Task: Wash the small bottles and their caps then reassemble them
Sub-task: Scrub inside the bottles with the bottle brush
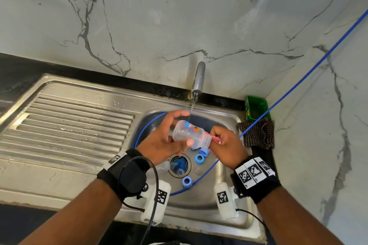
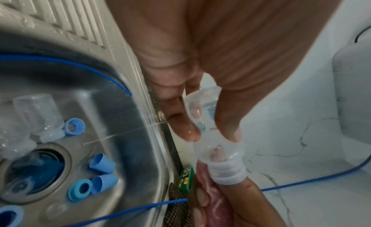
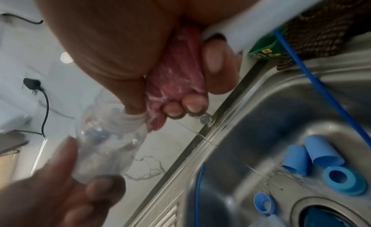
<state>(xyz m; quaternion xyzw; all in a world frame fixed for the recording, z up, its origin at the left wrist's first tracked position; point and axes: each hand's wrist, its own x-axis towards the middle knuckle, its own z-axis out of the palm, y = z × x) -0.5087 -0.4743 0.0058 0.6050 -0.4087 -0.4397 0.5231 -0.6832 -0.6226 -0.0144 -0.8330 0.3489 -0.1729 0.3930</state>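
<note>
My left hand [image 1: 182,128] grips a small clear bottle [image 1: 191,135] with coloured print, held sideways over the sink under a thin stream from the tap [image 1: 199,79]. My right hand [image 1: 219,139] clutches a soapy pink sponge [image 3: 176,81] at the bottle's mouth. One of its fingers [image 2: 216,152] is pushed inside the bottle's neck [image 2: 228,171]. Loose blue caps [image 1: 199,158] and rings [image 1: 187,182] lie on the basin floor. Two more clear bottles [image 2: 38,113] lie by the drain [image 1: 179,165].
A blue hose [image 1: 298,77] runs from the right wall and loops through the sink basin [image 1: 225,119]. A green box [image 1: 256,108] and a checked cloth [image 1: 256,135] sit at the basin's right corner. The ribbed draining board [image 1: 69,125] lies to the left.
</note>
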